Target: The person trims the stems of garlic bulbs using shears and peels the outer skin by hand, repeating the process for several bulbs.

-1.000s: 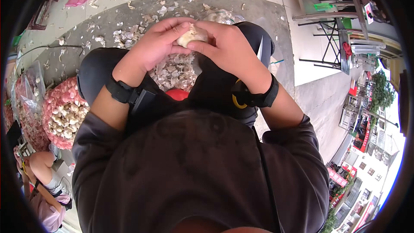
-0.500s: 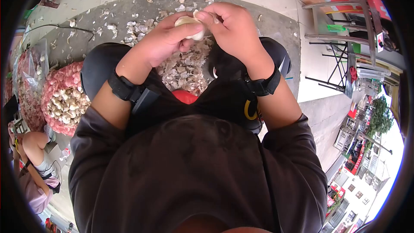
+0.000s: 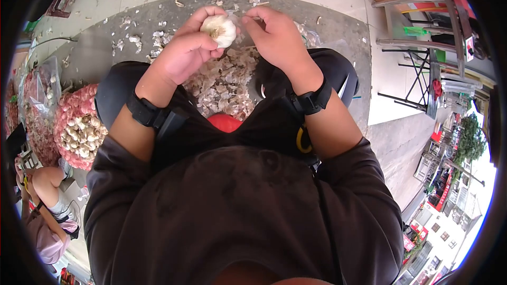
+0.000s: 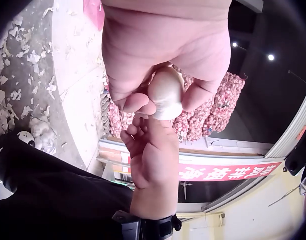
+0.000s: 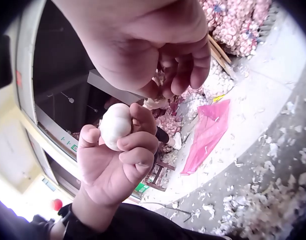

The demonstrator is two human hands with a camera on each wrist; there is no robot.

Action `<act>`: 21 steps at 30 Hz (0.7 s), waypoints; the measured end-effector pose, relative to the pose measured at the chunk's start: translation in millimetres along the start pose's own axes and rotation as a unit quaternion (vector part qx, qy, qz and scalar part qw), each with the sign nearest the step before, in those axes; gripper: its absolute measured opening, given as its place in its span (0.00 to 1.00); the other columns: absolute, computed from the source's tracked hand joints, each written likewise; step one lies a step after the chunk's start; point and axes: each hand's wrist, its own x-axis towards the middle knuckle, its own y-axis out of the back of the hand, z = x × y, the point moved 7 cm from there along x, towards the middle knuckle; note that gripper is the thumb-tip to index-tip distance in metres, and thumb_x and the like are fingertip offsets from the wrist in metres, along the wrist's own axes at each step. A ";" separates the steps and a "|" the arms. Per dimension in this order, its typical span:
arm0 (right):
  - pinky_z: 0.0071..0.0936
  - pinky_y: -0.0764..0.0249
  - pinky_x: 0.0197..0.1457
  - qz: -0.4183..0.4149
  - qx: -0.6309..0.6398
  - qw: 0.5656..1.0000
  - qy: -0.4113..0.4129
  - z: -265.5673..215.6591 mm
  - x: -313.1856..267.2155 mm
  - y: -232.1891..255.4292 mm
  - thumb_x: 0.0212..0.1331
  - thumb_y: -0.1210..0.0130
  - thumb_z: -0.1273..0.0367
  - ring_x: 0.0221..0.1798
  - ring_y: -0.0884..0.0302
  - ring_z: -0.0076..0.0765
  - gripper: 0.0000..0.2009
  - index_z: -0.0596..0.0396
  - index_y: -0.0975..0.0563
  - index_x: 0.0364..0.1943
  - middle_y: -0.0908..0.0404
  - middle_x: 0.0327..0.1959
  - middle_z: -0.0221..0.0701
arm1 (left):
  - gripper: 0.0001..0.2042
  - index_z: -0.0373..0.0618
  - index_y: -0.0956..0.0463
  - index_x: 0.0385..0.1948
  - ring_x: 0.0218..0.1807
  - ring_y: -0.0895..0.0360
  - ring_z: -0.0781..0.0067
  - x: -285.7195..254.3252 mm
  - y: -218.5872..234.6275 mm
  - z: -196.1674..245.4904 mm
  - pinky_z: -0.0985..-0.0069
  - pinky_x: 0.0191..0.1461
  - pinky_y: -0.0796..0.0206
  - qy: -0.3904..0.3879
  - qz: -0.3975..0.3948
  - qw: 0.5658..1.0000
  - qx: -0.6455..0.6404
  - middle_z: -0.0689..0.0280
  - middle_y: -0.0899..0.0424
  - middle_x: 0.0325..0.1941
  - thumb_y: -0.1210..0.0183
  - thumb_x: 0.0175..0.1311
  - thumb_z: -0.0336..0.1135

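Note:
My left hand (image 3: 185,53) grips a whitish garlic bulb (image 3: 218,30) between thumb and fingers, its root side partly showing. Just right of the bulb and apart from it, my right hand (image 3: 280,37) has its thumb against curled fingers. In the right wrist view a small papery piece of skin (image 5: 159,76) shows in the pinch of the right hand (image 5: 143,45), while the left hand (image 5: 115,170) holds the bulb (image 5: 116,126) below. The left wrist view has the bulb (image 4: 165,93) under the left hand (image 4: 165,45), with the right hand (image 4: 155,160) close by.
Loose garlic skins (image 3: 224,84) lie between the knees, with a red object (image 3: 224,122) nearer the body. A pink net sack (image 3: 79,103) of garlic stands at left, near a seated person (image 3: 50,195). Tables and benches (image 3: 422,47) are at upper right.
Both hands were together on the bulb. My right hand has come away to the right, while the left hand still holds the bulb, turned to show its root side.

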 end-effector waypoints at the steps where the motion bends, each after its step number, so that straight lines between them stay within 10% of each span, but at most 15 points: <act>1: 0.38 0.26 0.41 0.002 -0.005 1.000 0.005 4.6 0.2 -1.9 0.63 0.46 0.63 0.36 0.19 0.44 0.12 0.57 0.20 0.42 0.19 0.35 0.45 | 0.24 0.48 0.34 0.55 0.41 0.27 0.76 1.4 1.9 -0.1 0.79 0.43 0.34 -0.002 0.010 1.000 -0.003 0.64 0.22 0.46 0.48 0.53 0.24; 4: 0.37 0.25 0.46 0.126 -0.122 0.975 0.139 -2.3 -5.7 -2.1 0.64 0.46 0.61 0.40 0.19 0.49 0.17 0.57 0.23 0.50 0.20 0.43 0.47 | 0.24 0.46 0.32 0.55 0.42 0.27 0.76 4.2 4.7 0.4 0.79 0.43 0.34 -0.012 0.014 1.000 -0.004 0.66 0.23 0.44 0.49 0.52 0.25; 10: 0.35 0.24 0.45 -0.040 0.152 0.988 0.010 -11.6 -5.0 -14.2 0.64 0.44 0.60 0.38 0.19 0.45 0.20 0.62 0.25 0.52 0.20 0.44 0.46 | 0.17 0.45 0.30 0.50 0.39 0.27 0.76 5.8 -1.7 -1.0 0.79 0.43 0.34 -0.014 -0.021 0.999 -0.038 0.69 0.24 0.40 0.45 0.57 0.30; 13: 0.23 0.30 0.34 -0.037 0.179 0.983 0.007 -3.8 -2.4 -19.0 0.65 0.44 0.64 0.30 0.27 0.24 0.11 0.59 0.24 0.43 0.22 0.31 0.30 | 0.12 0.46 0.30 0.46 0.39 0.27 0.76 4.8 1.6 -6.3 0.79 0.44 0.34 0.003 -0.005 1.000 -0.024 0.70 0.25 0.39 0.44 0.60 0.33; 16: 0.24 0.31 0.31 -0.053 0.099 0.986 0.126 -17.2 -4.3 -19.1 0.63 0.43 0.67 0.28 0.28 0.26 0.08 0.58 0.26 0.34 0.22 0.28 0.29 | 0.11 0.47 0.30 0.43 0.39 0.27 0.74 5.8 5.7 -9.3 0.77 0.45 0.33 0.004 0.019 1.000 0.005 0.68 0.24 0.39 0.44 0.60 0.33; 21: 0.34 0.28 0.34 -0.039 0.021 0.998 0.044 -17.2 -5.3 -15.6 0.54 0.43 0.71 0.32 0.23 0.42 0.06 0.59 0.26 0.30 0.21 0.29 0.39 | 0.14 0.47 0.31 0.45 0.40 0.26 0.70 2.3 0.7 -7.7 0.71 0.47 0.33 0.007 0.009 0.996 -0.084 0.62 0.25 0.44 0.46 0.56 0.30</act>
